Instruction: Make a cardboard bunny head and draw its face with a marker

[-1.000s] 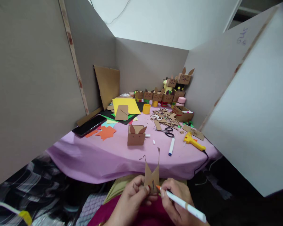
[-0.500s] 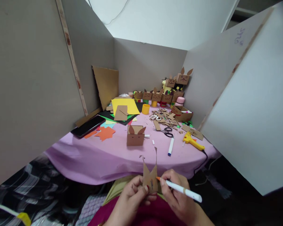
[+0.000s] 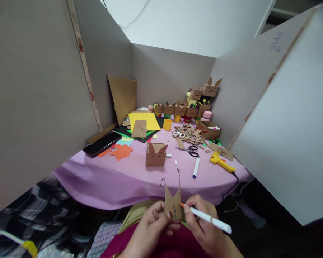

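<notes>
My left hand (image 3: 156, 223) pinches the lower left side of a small brown cardboard cutout (image 3: 173, 200), held over my lap in front of the table. Two thin curling strips rise from its pointed top corners, and dark lines are drawn on its face. Between the fingers of my right hand (image 3: 203, 218) is a white marker (image 3: 211, 221) with an orange tip. That tip touches or nearly touches the cutout's right edge. Beyond my hands, on the table, stands a cardboard box (image 3: 155, 159) with two leaf-shaped ears and small dots for eyes.
Scissors (image 3: 191, 150), another marker (image 3: 196, 167) and a yellow glue gun (image 3: 222, 163) lie to the right on the pink tablecloth (image 3: 104, 186). Cardboard scraps (image 3: 190, 134) are heaped behind them. A phone (image 3: 103, 144) and orange paper (image 3: 122, 152) lie left. Finished box figures (image 3: 179, 110) stand at the back.
The view has shifted slightly, so everything sits a little further right. My hands, the cutout and the marker keep nearly the same arrangement.
</notes>
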Demonstrator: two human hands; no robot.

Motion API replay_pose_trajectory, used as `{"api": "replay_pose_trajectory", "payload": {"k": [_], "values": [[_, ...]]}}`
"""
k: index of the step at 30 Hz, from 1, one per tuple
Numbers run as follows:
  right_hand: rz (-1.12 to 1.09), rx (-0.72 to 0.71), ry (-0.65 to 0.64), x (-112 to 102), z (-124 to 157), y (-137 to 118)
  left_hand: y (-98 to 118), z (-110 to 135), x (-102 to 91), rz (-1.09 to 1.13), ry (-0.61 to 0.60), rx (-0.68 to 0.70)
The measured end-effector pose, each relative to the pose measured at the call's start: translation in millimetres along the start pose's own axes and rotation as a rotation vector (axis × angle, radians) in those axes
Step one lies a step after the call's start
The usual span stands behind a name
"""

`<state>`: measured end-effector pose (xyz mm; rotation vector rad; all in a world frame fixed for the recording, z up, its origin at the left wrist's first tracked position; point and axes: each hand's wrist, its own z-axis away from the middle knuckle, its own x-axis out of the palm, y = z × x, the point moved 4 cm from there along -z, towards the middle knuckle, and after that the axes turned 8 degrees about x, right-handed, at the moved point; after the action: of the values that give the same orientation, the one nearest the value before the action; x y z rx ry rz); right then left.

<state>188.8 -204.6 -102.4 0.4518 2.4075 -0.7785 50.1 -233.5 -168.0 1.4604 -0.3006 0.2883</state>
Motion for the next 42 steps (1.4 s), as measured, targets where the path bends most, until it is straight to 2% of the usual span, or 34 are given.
{"api": "replay_pose_trajectory", "payload": {"k": [7, 15, 20, 35, 42], "values": [[-0.084, -0.068, 0.007, 10.1, -0.2, -11.0, 2.6, 0.8, 3.9, 0.043, -0.035, 0.042], [-0.059, -0.108, -0.014, 15.3, -7.1, -18.9, 1.5, 2.0, 2.3, 0.077, -0.043, 0.101], [-0.049, -0.126, -0.058, 13.4, -0.4, -17.7, 2.7, 2.9, 1.2, 0.061, -0.043, 0.096], [-0.106, -0.12, 0.0, 16.8, 7.2, -9.0, 1.0, 2.0, 3.9, 0.081, -0.031, 0.059], [-0.042, -0.088, -0.014, 14.0, 5.6, -8.0, 5.9, 4.2, 5.4, 0.062, -0.05, 0.054]]}}
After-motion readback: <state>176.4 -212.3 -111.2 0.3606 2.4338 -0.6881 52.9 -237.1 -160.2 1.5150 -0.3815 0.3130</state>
